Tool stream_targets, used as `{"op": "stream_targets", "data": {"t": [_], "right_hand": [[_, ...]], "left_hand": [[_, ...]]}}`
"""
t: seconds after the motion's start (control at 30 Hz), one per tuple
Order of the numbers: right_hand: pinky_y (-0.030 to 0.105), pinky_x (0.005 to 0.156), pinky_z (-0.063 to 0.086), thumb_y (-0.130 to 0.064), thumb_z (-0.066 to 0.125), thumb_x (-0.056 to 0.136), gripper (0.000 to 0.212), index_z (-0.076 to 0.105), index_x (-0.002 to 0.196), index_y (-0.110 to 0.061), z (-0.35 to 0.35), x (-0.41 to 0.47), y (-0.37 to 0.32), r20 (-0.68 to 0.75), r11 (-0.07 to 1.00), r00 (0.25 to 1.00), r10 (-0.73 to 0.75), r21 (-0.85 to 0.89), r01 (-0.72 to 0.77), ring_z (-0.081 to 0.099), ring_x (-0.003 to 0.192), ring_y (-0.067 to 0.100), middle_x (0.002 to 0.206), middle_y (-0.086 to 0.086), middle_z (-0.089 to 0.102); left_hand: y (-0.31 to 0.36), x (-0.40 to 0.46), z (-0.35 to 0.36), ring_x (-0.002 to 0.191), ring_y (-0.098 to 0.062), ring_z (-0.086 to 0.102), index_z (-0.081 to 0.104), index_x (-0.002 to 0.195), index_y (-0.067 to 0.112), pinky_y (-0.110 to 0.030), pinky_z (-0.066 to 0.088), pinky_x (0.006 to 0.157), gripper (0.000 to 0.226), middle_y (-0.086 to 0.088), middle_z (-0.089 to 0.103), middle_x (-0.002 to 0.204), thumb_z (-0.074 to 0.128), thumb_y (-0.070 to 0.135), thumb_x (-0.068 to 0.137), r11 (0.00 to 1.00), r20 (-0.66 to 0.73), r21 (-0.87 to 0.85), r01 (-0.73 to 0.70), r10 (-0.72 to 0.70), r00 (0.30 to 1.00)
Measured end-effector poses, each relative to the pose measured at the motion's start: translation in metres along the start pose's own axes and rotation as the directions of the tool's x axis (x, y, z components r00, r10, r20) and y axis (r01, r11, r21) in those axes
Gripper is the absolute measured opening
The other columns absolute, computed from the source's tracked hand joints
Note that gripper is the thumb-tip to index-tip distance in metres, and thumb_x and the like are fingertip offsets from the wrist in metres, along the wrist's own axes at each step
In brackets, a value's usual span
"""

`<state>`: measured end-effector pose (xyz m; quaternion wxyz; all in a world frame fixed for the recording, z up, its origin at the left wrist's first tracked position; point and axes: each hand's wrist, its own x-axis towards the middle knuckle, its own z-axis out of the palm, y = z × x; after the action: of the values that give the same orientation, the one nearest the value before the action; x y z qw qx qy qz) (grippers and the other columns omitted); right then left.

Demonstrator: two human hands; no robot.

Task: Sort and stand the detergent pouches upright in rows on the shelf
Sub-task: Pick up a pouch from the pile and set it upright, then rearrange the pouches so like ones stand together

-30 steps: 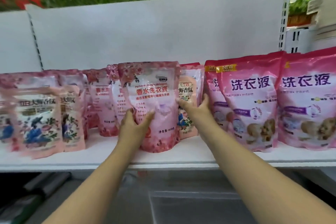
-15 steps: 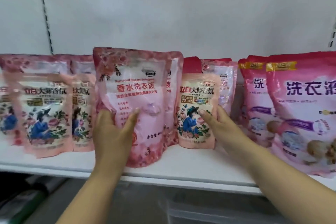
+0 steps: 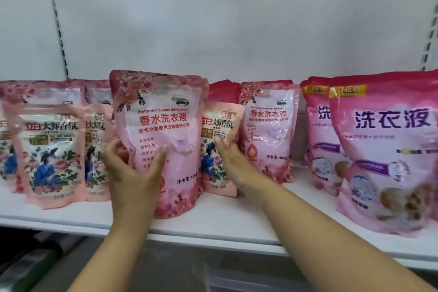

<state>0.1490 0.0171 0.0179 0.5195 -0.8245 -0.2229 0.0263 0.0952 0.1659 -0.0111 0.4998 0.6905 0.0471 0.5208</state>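
Left hand [image 3: 132,173] grips "Perfumed laundry detergent" pouch [image 3: 161,130]

Glossy, crinkled plastic film pouches [image 3: 158,140]; smooth matt white shelf [image 3: 213,223] and back panel [image 3: 213,38]

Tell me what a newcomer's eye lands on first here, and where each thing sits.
First, the tall rose-pink pouch at centre, upright on the white shelf, gripped by the left hand. Just right of it, the right hand holds a smaller peach pouch. At far right stands a big pink bag with bold purple lettering.
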Motion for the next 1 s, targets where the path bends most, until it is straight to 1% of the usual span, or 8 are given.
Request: {"op": "stream_targets", "data": {"t": [0.1,0.2,0.3,0.4,0.5,0.73,0.87,1.0], "right_hand": [[0.034,0.096,0.04,-0.049,0.029,0.094,0.054,0.032,0.138,-0.017,-0.019,-0.001,-0.001,-0.316,0.985,0.937,-0.147,0.042,0.169,0.041,0.128,0.023,0.137,0.001,0.044],[0.031,0.091,0.036,-0.047,0.048,0.089,0.06,0.034,0.134,-0.011,-0.049,0.013,0.015,-0.738,0.991,0.674,0.012,0.1,0.092,0.042,0.121,0.023,0.138,0.009,0.038],[0.044,0.105,0.029,-0.048,0.057,0.084,0.081,0.019,0.143,-0.007,-0.06,0.027,0.033,-0.651,0.955,0.702,0.289,0.247,-0.165,0.032,0.132,0.033,0.146,0.015,0.031],[0.043,0.095,0.044,-0.038,0.064,0.082,0.072,0.033,0.137,-0.006,-0.063,0.033,0.04,-0.567,0.887,0.721,0.399,0.438,-0.146,0.052,0.115,0.034,0.133,0.016,0.049],[0.03,0.074,0.046,-0.026,0.066,0.083,0.037,0.053,0.113,-0.011,-0.06,0.026,0.037,-0.634,0.968,0.739,0.227,0.231,-0.099,0.059,0.087,0.024,0.112,0.009,0.063],[0.018,0.046,0.033,-0.018,0.051,0.093,0.005,0.048,0.09,-0.021,-0.047,-0.035,0.009,-0.703,0.959,0.657,-0.271,-0.259,0.119,0.051,0.061,0.006,0.082,-0.004,0.056],[0.02,0.055,0.045,-0.02,0.058,0.089,0.015,0.046,0.081,-0.023,-0.046,-0.076,0.001,-0.791,0.943,0.531,-0.304,-0.172,0.284,0.053,0.067,-0.003,0.075,-0.018,0.052],[0.022,0.064,0.053,-0.014,0.065,0.083,0.026,0.044,0.076,-0.029,-0.04,-0.087,-0.011,-0.794,0.866,0.557,-0.244,0.081,0.494,0.061,0.077,0.005,0.081,-0.012,0.058]], "left_hand": [[-0.001,-0.001,0.0,0.1,-0.013,0.042,0.024,0.129,0.008,-0.018,0.032,0.086,0.069,-0.001,0.037,0.111,0.067,0.027,0.079,1.0,-0.01,-0.023,0.003,-0.003,1.0],[-0.003,0.0,-0.001,0.102,-0.011,0.042,0.024,0.13,0.008,-0.014,0.033,0.083,0.069,0.001,0.037,0.112,0.066,0.029,0.079,0.999,0.001,-0.042,0.004,-0.004,1.0],[-0.003,0.0,-0.002,0.101,-0.009,0.041,0.023,0.132,0.008,-0.013,0.032,0.081,0.072,0.003,0.037,0.112,0.065,0.031,0.079,0.999,0.009,-0.049,0.002,-0.001,1.0],[-0.004,-0.001,-0.002,0.099,-0.01,0.043,0.023,0.131,0.007,-0.006,0.033,0.074,0.07,0.004,0.039,0.11,0.065,0.029,0.08,0.998,0.023,-0.069,-0.002,0.004,1.0],[-0.005,-0.001,-0.001,0.1,-0.01,0.043,0.023,0.131,0.006,-0.003,0.033,0.075,0.071,0.004,0.037,0.112,0.066,0.026,0.079,0.997,0.041,-0.08,0.004,0.0,0.999],[-0.003,-0.001,0.0,0.102,-0.008,0.04,0.022,0.132,0.005,0.008,0.027,0.066,0.071,0.004,0.034,0.113,0.067,0.023,0.079,0.995,0.07,-0.102,-0.004,0.011,0.997],[0.002,-0.001,-0.004,0.099,-0.009,0.04,0.024,0.13,0.005,0.006,0.028,0.066,0.069,0.004,0.036,0.107,0.066,0.023,0.079,0.997,0.081,-0.075,0.007,-0.001,0.997],[0.009,-0.002,-0.006,0.079,0.003,0.049,0.039,0.108,0.019,-0.008,0.037,0.07,0.05,0.014,0.045,0.089,0.06,0.046,0.071,0.998,0.112,-0.053,0.023,-0.017,0.994]]}}
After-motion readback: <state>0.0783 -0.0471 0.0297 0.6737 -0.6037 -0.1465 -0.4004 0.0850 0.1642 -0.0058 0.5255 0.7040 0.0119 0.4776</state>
